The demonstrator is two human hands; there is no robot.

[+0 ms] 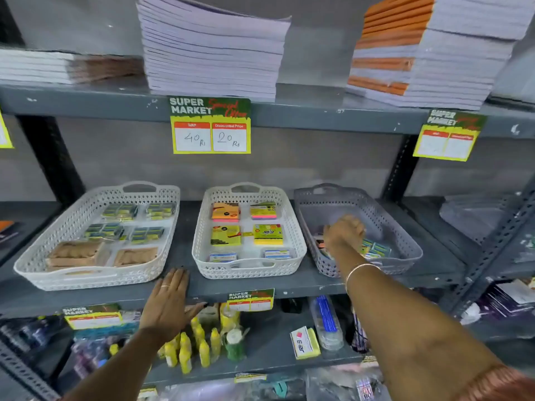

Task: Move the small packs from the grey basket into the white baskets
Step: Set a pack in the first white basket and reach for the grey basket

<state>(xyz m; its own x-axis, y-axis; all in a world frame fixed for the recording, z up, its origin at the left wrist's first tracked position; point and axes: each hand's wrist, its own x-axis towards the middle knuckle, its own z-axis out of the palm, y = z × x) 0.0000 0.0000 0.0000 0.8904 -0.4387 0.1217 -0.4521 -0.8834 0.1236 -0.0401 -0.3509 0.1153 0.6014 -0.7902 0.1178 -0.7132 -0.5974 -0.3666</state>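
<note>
The grey basket (385, 215) stands at the right of the middle shelf with a few small packs (375, 250) left near its front. My right hand (343, 231) reaches down into it, fingers curled over packs at the front left; whether it grips one is hidden. Two white baskets stand to the left: the middle one (292, 224) holds sticky-note pads and small packs in rows, the left one (72, 215) holds green-yellow packs and brown packs. My left hand (170, 299) lies flat and empty on the shelf edge between the white baskets.
A price card (210, 125) hangs from the upper shelf, above stacks of notebooks (214, 50). The lower shelf holds yellow bottles (199, 345) and an eraser box (304, 342). Dark uprights (402, 166) flank the bay.
</note>
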